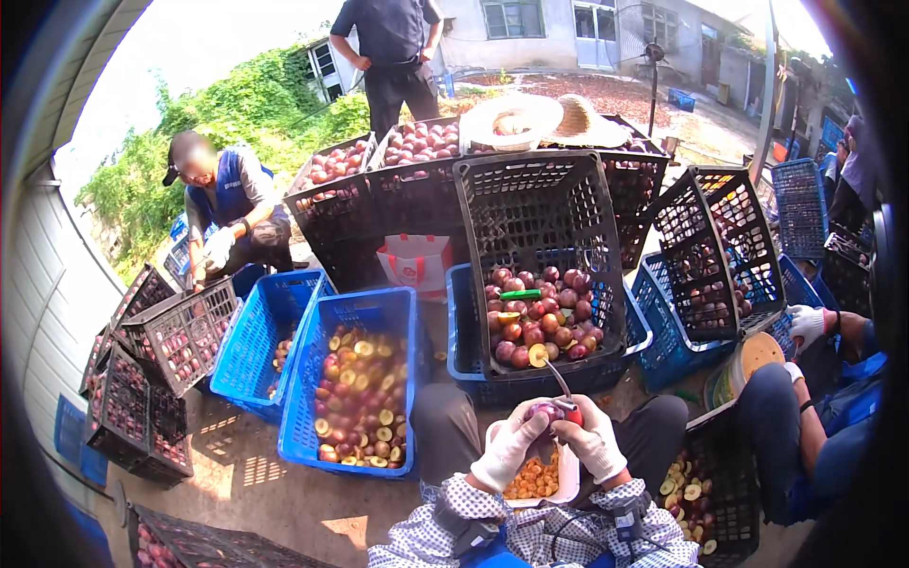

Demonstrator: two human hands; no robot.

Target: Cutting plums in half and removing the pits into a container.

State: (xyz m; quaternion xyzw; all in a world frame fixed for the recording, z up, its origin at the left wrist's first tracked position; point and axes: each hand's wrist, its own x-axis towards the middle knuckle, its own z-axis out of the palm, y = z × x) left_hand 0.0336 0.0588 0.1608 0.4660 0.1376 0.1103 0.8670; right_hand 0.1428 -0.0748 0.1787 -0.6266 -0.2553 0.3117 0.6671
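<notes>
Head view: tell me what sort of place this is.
Probably an outdoor farmyard fruit-processing spot. Black crates hold whole red plums, a blue crate holds halved ones, and gloved hands, left hand and right hand, work a plum with a small tool. Other people sit sorting nearby.

Black crate [540, 222] blocks ahead; blue crate [355, 317] crowds left (bare floor [256, 492] beside it stays passable).

Harsh sunlight, sky blown out far above hands [554, 440] — crate-mesh shadows on ground to their left; strong fisheye bending, dark rim.
</notes>
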